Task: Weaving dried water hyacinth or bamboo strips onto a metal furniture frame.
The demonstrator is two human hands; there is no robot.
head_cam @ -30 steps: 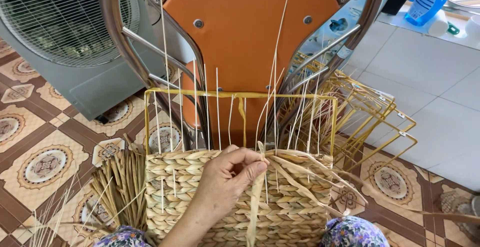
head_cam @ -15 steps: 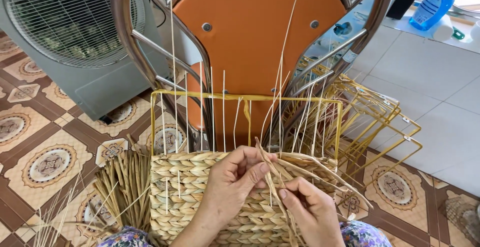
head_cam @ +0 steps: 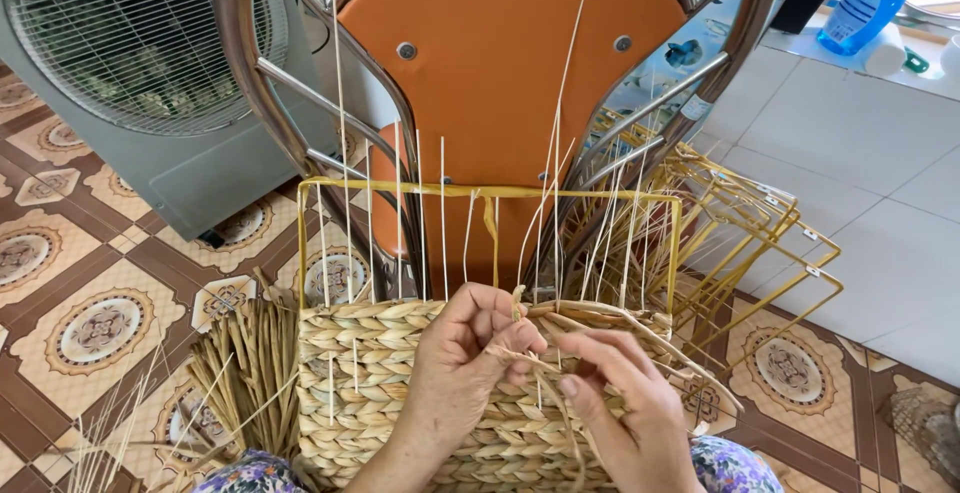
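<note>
Since a moment ago the right hand (head_cam: 620,408) has closed in beside the left hand (head_cam: 470,363), both pinching one flat straw strand (head_cam: 520,356) at the woven basket (head_cam: 370,373) top edge; keep it taut and flat between uprights.

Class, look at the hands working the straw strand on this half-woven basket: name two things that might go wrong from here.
1. The left hand and right hand pinch a thin twisted straw strand; too hard a pull might snap or fray it.
2. The thin upright stakes on the yellow wire frame stand loose and lean unevenly; a bump from either hand might bend them, leaving uneven rows in the woven basket wall.
</note>
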